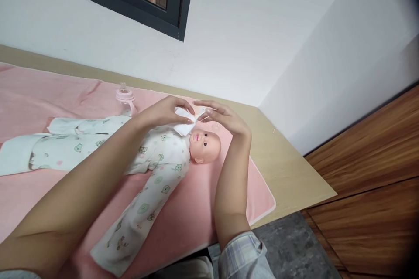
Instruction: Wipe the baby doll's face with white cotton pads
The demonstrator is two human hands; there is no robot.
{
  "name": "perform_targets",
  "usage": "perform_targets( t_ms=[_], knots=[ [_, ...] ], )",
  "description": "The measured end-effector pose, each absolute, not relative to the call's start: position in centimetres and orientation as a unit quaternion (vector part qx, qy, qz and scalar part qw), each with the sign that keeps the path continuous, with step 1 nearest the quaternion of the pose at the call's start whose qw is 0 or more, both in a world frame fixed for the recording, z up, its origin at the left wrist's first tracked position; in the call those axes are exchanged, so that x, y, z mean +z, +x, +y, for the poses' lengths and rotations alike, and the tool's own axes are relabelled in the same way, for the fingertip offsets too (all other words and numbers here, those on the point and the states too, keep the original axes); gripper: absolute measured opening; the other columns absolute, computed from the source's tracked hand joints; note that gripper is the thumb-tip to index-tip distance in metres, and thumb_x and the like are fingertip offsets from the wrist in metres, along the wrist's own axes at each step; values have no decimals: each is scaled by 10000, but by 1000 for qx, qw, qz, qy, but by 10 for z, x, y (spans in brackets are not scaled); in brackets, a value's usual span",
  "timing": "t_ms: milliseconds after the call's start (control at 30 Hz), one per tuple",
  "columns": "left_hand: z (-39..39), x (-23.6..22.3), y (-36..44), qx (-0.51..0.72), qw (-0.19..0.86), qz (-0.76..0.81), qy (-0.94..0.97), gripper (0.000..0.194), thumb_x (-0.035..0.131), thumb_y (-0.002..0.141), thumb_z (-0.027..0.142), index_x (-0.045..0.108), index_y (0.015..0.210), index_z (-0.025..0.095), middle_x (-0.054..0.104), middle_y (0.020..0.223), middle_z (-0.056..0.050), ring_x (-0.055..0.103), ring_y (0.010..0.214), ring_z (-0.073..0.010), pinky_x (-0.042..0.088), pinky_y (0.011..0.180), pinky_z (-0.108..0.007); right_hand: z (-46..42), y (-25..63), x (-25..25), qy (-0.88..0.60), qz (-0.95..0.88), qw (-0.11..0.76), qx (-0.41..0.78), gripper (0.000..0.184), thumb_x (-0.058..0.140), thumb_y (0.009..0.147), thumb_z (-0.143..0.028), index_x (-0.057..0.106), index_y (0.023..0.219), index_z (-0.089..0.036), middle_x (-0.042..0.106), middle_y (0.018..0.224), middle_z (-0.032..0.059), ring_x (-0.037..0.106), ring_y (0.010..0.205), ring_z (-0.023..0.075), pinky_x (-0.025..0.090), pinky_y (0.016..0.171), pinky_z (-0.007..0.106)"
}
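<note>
A baby doll [205, 146] lies on its back, its head to the right, dressed in a white sleepsuit [163, 148] printed with small green and brown figures. Over its chest and neck, my left hand [168, 111] pinches a folded white cloth [183, 129] between thumb and fingers. My right hand [227, 117] curves in from the other side, above the doll's head, with its fingertips closed at the cloth's right edge. Whether this is fabric or tissue I cannot tell. The doll's near sleeve [144, 209] stretches toward me; my left forearm hides part of its body.
A pink baby bottle [125, 98] with a handle stands behind the doll. Under everything is a pink blanket [193, 196] on a light wooden table [284, 165]. A white wall and a dark window frame [181, 4] are behind; brown wooden cabinet fronts [369, 218] stand at right.
</note>
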State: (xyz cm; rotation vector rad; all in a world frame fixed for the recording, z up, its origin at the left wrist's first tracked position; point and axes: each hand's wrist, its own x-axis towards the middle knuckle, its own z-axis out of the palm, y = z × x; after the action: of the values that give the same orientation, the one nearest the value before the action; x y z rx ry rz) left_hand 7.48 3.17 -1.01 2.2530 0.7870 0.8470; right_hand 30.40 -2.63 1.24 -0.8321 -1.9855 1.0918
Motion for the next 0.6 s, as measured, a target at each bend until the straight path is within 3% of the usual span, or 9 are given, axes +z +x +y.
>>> perform_targets(
  t_ms=[133,333,600],
  knots=[
    [32,-10,71,219,311,299,875,300,712,728,460,775,907,228,741,959,8,662,911,-238,462,877,-290,-11,326,-4,-334,-711,426,448,386,598,927,-480,653,1259,-290,594,1374,27,671,984,141,541,969,324],
    [30,-17,82,139,306,280,899,297,661,756,442,784,927,233,745,894,13,655,820,-212,450,744,-257,30,342,-60,-365,-600,438,562,430,660,867,-459,632,1242,-252,639,1330,52,665,996,158,534,978,337],
    [20,-19,96,127,271,297,907,226,667,729,358,783,870,224,749,903,-6,667,886,-228,451,754,-267,38,329,-122,-421,-449,471,633,350,636,871,-322,617,1203,-216,690,1237,58,622,1203,211,463,1102,411]
  ],
)
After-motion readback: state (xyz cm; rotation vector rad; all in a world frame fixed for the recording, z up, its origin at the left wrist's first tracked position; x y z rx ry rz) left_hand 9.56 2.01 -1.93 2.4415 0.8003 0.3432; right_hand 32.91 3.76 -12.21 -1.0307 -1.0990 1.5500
